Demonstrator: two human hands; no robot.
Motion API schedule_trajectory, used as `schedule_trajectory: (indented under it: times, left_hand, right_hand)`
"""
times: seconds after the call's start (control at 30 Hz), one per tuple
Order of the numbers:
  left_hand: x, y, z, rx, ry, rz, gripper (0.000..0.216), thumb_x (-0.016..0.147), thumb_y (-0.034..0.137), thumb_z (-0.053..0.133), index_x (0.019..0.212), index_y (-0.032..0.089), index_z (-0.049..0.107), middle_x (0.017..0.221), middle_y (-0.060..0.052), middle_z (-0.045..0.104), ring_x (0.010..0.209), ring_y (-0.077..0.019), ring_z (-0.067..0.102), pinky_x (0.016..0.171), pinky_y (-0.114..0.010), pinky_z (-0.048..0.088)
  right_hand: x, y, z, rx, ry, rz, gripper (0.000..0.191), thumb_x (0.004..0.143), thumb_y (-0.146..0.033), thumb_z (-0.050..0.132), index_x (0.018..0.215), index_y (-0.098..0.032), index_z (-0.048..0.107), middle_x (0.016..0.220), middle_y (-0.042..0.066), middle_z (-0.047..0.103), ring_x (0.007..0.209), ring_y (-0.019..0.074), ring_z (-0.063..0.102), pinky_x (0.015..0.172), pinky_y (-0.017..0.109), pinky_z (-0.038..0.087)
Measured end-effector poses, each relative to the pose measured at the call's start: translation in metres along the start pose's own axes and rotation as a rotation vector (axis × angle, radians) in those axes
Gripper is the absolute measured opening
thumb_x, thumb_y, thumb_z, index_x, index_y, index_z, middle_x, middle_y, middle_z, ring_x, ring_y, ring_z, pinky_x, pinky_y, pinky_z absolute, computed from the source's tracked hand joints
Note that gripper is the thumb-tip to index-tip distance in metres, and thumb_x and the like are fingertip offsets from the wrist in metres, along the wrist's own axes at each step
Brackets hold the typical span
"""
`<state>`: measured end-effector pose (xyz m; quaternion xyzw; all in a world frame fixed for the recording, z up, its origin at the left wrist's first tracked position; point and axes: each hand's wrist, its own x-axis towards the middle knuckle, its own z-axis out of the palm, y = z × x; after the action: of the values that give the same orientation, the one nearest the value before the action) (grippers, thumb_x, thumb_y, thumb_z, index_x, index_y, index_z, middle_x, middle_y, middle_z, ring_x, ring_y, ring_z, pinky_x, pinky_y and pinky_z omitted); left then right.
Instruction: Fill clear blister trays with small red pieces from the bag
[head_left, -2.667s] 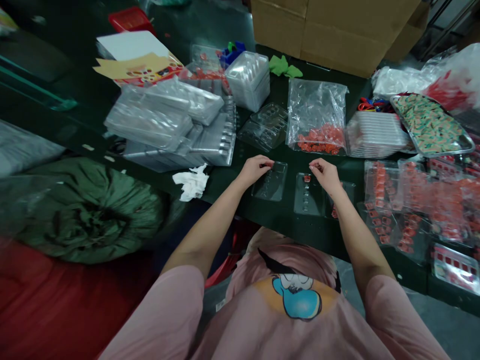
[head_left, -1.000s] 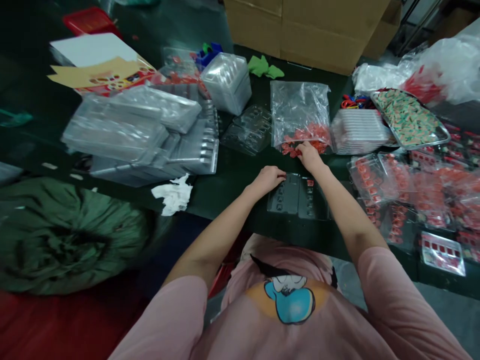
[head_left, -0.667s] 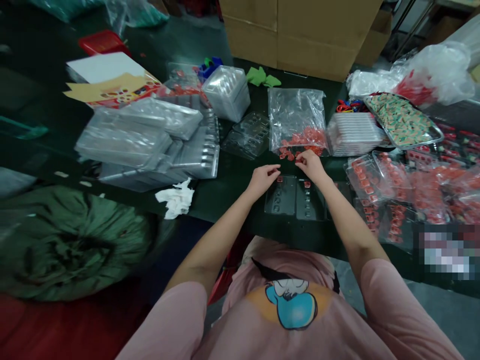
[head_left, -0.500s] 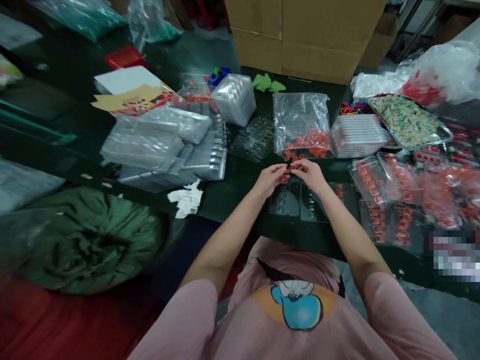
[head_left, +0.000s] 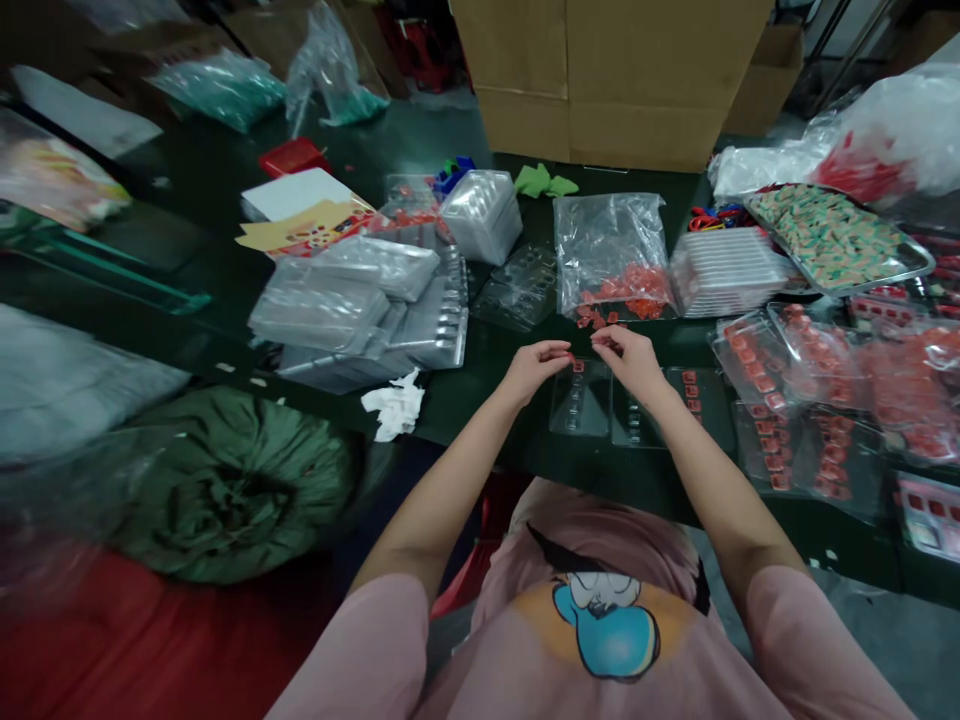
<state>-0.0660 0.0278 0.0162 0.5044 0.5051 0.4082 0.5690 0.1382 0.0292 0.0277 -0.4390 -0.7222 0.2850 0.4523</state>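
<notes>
My left hand (head_left: 534,370) is closed in a pinch at the top edge of a clear blister tray (head_left: 592,408), with a small red plastic piece (head_left: 571,358) at its fingertips. One red piece shows in that tray's top hollow; the lower hollows look clear. My right hand (head_left: 630,362) hovers a little to the right, thumb and fingertips together; what they hold, if anything, is too small to make out. Under its wrist lies a second clear tray (head_left: 634,432). Just beyond the fingers, loose red pieces (head_left: 598,318) spill from an open clear bag (head_left: 611,235).
Right of my arm, several clear trays filled with red pieces (head_left: 772,450) lie in a pile. A metal tray of small green and tan pieces (head_left: 840,235) sits behind them. Stacked clear packaging (head_left: 360,300) and a crumpled white tissue (head_left: 396,405) are on the left. A cardboard box (head_left: 600,90) stands behind.
My hands have moved apart: the left stays by the first tray's top, while the right has shifted right. The whole view has swung slightly to the left.
</notes>
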Motion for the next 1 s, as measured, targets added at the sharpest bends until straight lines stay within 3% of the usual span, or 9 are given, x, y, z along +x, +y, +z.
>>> schedule_trajectory:
  times: [0.13, 0.3, 0.43, 0.6, 0.73, 1.0]
  left_hand:
    - [-0.001, -0.018, 0.000, 0.298, -0.059, 0.126, 0.027, 0.075, 0.021, 0.071, 0.101, 0.018, 0.075, 0.101, -0.007, 0.076, 0.097, -0.0220, 0.069, 0.096, -0.038, 0.050]
    - [0.000, -0.025, 0.006, 0.562, -0.152, 0.378, 0.019, 0.082, 0.017, 0.064, 0.096, 0.022, 0.077, 0.102, -0.005, 0.075, 0.098, -0.0195, 0.069, 0.094, -0.035, 0.052]
    - [0.002, -0.029, 0.004, 0.737, -0.150, 0.522, 0.015, 0.084, 0.016, 0.064, 0.091, 0.020, 0.076, 0.104, -0.007, 0.070, 0.099, -0.0195, 0.066, 0.089, -0.033, 0.053]
    - [-0.001, -0.034, 0.002, 0.764, -0.105, 0.587, 0.014, 0.087, 0.017, 0.061, 0.092, 0.019, 0.073, 0.100, -0.008, 0.068, 0.096, -0.0182, 0.065, 0.086, -0.032, 0.053]
    - [-0.003, -0.038, -0.004, 0.709, -0.102, 0.630, 0.012, 0.088, 0.017, 0.060, 0.091, 0.018, 0.072, 0.095, -0.006, 0.069, 0.093, -0.0163, 0.066, 0.084, -0.029, 0.053]
    - [-0.002, -0.050, -0.013, 0.874, -0.086, 0.724, 0.020, 0.094, 0.024, 0.053, 0.096, 0.017, 0.071, 0.099, -0.009, 0.070, 0.095, -0.0175, 0.067, 0.085, -0.031, 0.055]
  right_hand:
    - [-0.010, 0.010, -0.010, -0.019, 0.015, 0.093, 0.014, 0.085, -0.027, 0.058, 0.090, -0.019, 0.069, 0.084, 0.003, 0.070, 0.074, 0.0161, 0.063, 0.074, 0.030, 0.050]
    - [-0.020, 0.020, -0.015, -0.025, -0.002, 0.139, 0.018, 0.085, -0.030, 0.056, 0.090, -0.019, 0.069, 0.082, 0.003, 0.069, 0.073, 0.0162, 0.063, 0.072, 0.030, 0.050]
    - [-0.022, 0.025, -0.019, -0.023, -0.001, 0.176, 0.019, 0.085, -0.031, 0.055, 0.090, -0.018, 0.068, 0.078, 0.003, 0.067, 0.070, 0.0155, 0.061, 0.069, 0.029, 0.049]
    - [-0.021, 0.033, -0.025, -0.042, 0.021, 0.214, 0.019, 0.085, -0.032, 0.057, 0.091, -0.019, 0.068, 0.075, 0.001, 0.067, 0.064, 0.0138, 0.058, 0.064, 0.027, 0.047]
    - [-0.019, 0.042, -0.031, -0.030, 0.063, 0.226, 0.018, 0.084, -0.033, 0.058, 0.091, -0.019, 0.068, 0.079, 0.001, 0.069, 0.070, 0.0148, 0.061, 0.070, 0.029, 0.048]
    - [-0.009, 0.054, -0.043, -0.084, 0.089, 0.234, 0.018, 0.084, -0.031, 0.058, 0.092, -0.019, 0.068, 0.078, 0.001, 0.068, 0.070, 0.0153, 0.062, 0.070, 0.029, 0.049]
